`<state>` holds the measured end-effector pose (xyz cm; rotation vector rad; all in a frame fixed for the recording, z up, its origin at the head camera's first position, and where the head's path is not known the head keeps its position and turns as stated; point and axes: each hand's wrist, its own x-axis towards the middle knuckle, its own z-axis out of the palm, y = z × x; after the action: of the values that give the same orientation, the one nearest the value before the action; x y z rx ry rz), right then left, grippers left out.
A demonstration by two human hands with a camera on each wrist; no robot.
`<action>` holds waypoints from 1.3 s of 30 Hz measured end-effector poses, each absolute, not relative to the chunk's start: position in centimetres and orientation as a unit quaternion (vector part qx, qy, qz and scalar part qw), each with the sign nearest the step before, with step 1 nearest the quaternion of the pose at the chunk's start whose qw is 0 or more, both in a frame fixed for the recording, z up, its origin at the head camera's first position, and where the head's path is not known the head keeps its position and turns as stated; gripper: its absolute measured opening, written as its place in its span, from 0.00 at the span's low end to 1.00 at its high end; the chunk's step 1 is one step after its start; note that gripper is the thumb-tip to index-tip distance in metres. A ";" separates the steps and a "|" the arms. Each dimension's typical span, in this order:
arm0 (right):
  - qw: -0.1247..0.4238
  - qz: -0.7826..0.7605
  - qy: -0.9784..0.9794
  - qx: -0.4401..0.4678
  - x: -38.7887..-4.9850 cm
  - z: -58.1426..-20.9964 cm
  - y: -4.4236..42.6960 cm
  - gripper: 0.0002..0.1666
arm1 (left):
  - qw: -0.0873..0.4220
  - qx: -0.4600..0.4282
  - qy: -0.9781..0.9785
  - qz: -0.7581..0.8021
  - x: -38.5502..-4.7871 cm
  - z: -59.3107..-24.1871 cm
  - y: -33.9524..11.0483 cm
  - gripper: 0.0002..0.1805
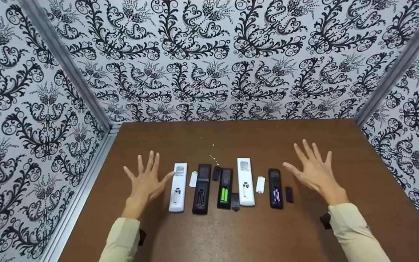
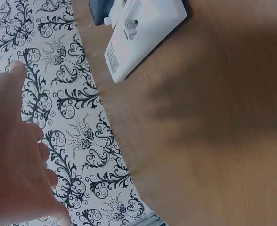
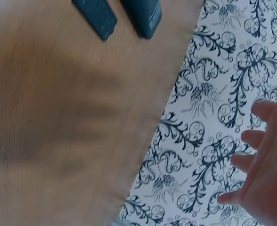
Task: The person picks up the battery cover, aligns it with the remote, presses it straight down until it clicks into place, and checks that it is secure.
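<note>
OK, so we've got five remotes point(image 1: 226, 178) lying face down in a rough row on a brown wooden table point(image 1: 253, 233), battery bays uncovered on all of them.

Our left hand point(image 1: 146, 182) is by the left end, fingers and thumb fanned wide, holding nothing. In the head view the thumb overlaps the edge of the first white remote point(image 1: 179, 182), but from the left wrist we see the two apart, with a hand-shaped shadow point(image 2: 199, 103) on the wood.

Our right hand point(image 1: 316, 174) is spread just as wide, also empty, off the right end. It's nearest the small dark cover point(image 1: 289, 194) and the slim black remote point(image 1: 275, 178), which has blue-purple batteries point(image 1: 276, 195) in its bay.

In between, left to right: a little white cover point(image 1: 193, 179), a long dark remote point(image 1: 203, 178), a small black cover point(image 1: 216, 173), a shorter black remote with green batteries point(image 1: 224, 194), a dark grey cover point(image 1: 235, 202), the second white remote point(image 1: 246, 178) and another white cover point(image 1: 260, 185). We can't tell if the grey one touches the remote beside it. Beige sleeves point(image 1: 356, 229) on both arms, black-and-white patterned walls point(image 1: 209, 47) behind.
</note>
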<state>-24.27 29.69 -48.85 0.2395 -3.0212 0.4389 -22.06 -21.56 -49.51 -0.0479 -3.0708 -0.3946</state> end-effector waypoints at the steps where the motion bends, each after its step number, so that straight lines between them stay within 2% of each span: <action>1: 0.038 0.144 -0.986 0.078 -24.2 -48.9 29.5 0.53 | 0.019 -0.017 -0.991 -0.128 -22.0 -49.5 -21.5 0.50; 23: 0.041 0.174 -0.977 0.118 -23.3 -50.5 22.5 0.51 | -0.011 -0.019 -0.977 -0.212 -21.1 -50.9 -20.9 0.49; 31: 0.087 0.189 -0.965 0.156 -23.2 -50.4 19.6 0.49 | 0.005 -0.007 -0.968 -0.252 -20.8 -51.6 -20.5 0.48; 39: 0.097 0.205 -0.956 0.184 -23.3 -50.0 17.8 0.47 | 0.037 0.006 -0.953 -0.300 -20.7 -52.4 -20.2 0.43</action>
<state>-23.30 17.84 -50.05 0.5460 -2.8326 0.6062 -20.73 -20.22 -52.42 0.0174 -2.9252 -0.9209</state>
